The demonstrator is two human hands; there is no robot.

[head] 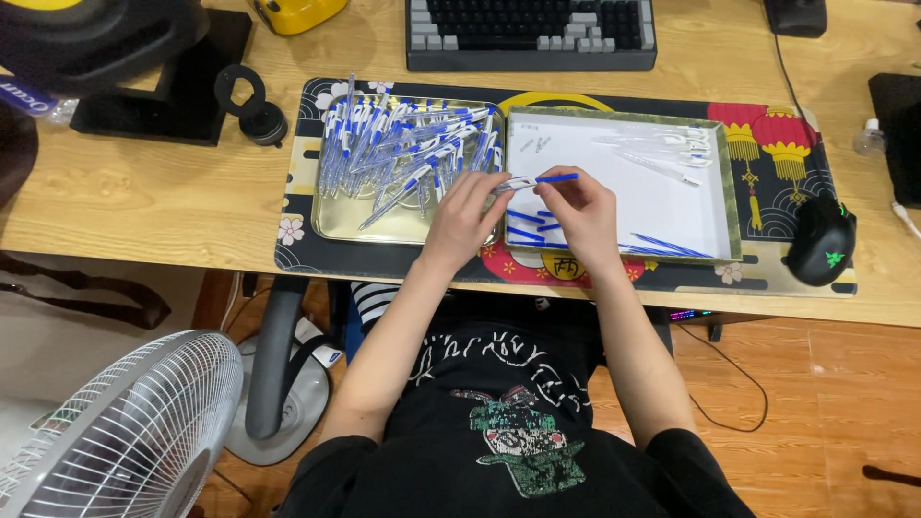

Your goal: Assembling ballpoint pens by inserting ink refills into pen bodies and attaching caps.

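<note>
Two hands on one pen (530,180) over the trays' seam: left hand (467,213) pinches the clear barrel, right hand (580,209) pinches the blue end. Light, stiff, slick plastic; grip mid-barrel, fingertips only.

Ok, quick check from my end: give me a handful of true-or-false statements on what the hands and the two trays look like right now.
1. Both hands hold one pen between them. True: the left hand grips the clear barrel, the right hand the blue part.
2. The pile of pens lies in the white-lined tray. False: it lies in the gold tray.
3. The white-lined tray holds clear barrels and blue parts. True.
4. The mouse sits left of the trays. False: it sits right of them.
5. A keyboard lies beyond the trays. True.
</note>
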